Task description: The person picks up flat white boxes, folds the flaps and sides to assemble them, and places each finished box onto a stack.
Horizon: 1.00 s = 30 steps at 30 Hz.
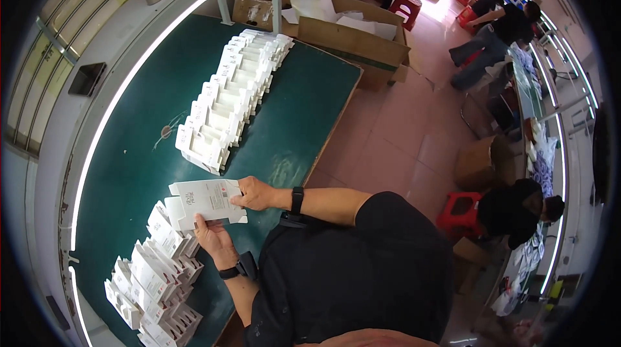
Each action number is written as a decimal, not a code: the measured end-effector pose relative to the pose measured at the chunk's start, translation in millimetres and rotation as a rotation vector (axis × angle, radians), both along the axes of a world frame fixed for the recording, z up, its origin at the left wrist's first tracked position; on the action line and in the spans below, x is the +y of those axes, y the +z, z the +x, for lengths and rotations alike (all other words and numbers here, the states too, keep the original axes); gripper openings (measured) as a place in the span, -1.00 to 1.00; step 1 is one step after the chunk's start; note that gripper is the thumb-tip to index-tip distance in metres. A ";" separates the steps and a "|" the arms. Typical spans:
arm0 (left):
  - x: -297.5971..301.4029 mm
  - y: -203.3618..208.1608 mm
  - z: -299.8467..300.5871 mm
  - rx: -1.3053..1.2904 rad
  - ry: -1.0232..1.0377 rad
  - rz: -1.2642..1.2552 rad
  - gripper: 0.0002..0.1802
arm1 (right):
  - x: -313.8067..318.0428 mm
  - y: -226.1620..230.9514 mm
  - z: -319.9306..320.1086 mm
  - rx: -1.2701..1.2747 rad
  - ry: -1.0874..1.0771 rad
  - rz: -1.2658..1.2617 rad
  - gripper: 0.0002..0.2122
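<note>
Between my two hands is a flat white cardboard box (206, 199) with small dark print and flaps standing out at its ends. My right hand (255, 193) pinches its right end, thumb on top. Under its lower edge, my left hand (215, 241) grips it with the thumb on the printed face and the fingers partly hidden below. Just left of my left hand stand several white boxes (154, 270) in overlapping rows. Farther off on the green table (143, 153) runs a long row of white boxes (223, 98) with open flaps.
Past the table's far edge sits a large brown carton (349, 39) with white sheets in it. A light tube (97, 133) borders the left side. At right are red stools (458, 212), a brown carton (484, 160), and people seated along another bench (527, 88).
</note>
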<state>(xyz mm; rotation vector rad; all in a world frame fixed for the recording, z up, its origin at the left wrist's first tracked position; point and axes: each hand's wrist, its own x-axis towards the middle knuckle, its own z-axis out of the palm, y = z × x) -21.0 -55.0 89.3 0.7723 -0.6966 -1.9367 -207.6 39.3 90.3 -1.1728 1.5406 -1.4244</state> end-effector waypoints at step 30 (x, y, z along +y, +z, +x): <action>11.9 51.0 -33.0 -0.043 -0.329 0.157 -0.47 | 17.3 44.0 -28.3 0.751 -0.142 -0.343 -0.74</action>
